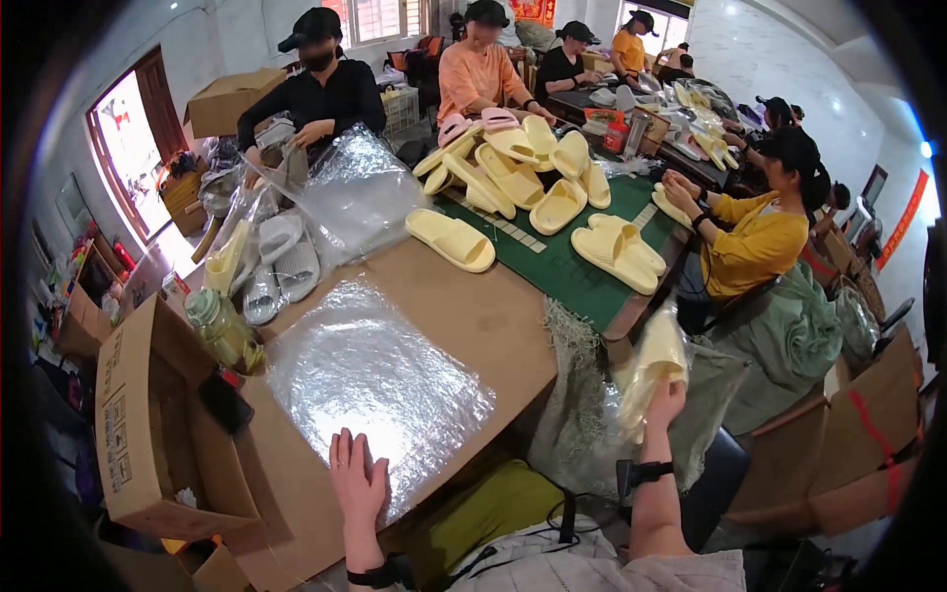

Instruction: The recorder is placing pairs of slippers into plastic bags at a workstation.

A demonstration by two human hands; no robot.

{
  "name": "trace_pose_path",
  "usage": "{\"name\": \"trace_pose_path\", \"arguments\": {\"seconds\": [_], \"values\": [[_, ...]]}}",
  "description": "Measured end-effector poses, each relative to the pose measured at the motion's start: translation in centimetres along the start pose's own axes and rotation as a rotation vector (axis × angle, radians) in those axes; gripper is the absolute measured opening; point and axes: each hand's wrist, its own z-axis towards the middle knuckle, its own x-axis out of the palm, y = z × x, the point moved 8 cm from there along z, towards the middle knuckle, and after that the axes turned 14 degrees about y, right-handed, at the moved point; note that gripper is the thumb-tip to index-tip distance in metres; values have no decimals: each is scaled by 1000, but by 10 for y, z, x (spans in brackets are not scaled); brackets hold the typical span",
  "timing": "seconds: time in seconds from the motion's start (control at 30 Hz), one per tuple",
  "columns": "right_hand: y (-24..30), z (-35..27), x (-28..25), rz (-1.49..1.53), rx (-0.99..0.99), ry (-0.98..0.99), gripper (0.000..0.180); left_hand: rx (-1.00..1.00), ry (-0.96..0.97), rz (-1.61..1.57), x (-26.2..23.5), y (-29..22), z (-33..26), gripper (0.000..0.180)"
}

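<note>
We are pressing our left hand point(359, 483), fingers spread flat, on a clear plastic bag point(380, 380) lying on the table point(483, 316). Our right hand point(667, 403) is pinching a bagged yellow slipper point(653, 370) off the table's right edge: light, soft, slippery in film, best gripped at the heel.

Daylight pours in through the open doorway point(133, 138) on the left and the windows point(380, 18) at the back, both blown out to white. The room is evenly bright, with soft, faint shadows. Glare spreads across the clear plastic bags point(380, 380) on the table point(493, 316). Straight edges bend toward the dark round rim. Distant things look soft.
</note>
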Motion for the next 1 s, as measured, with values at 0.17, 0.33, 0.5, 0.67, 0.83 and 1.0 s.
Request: {"name": "trace_pose_path", "arguments": {"seconds": [0.17, 0.33, 0.5, 0.67, 0.83, 1.0], "values": [[-179, 42, -68, -14, 283, -69, 32, 74, -11, -43, 18, -12, 21, 53], [-56, -10, 39, -236, 237, 62, 46, 3, -34, -10, 2, 0, 0, 53], [54, 49, 113, -294, -196, 268, 49, 19, -43, -37, 2, -2, 4, 54], [78, 143, 181, -626, -525, 326, 67, 19, -58, -36, 3, -2, 9, 53], [56, 215, 222, -534, -311, 588, 96, 13, -45, -38, 7, 2, 9, 53], [76, 182, 248, -689, 6, 710, 83, -39, -67, -53, 3, 8, -7, 52]]}}
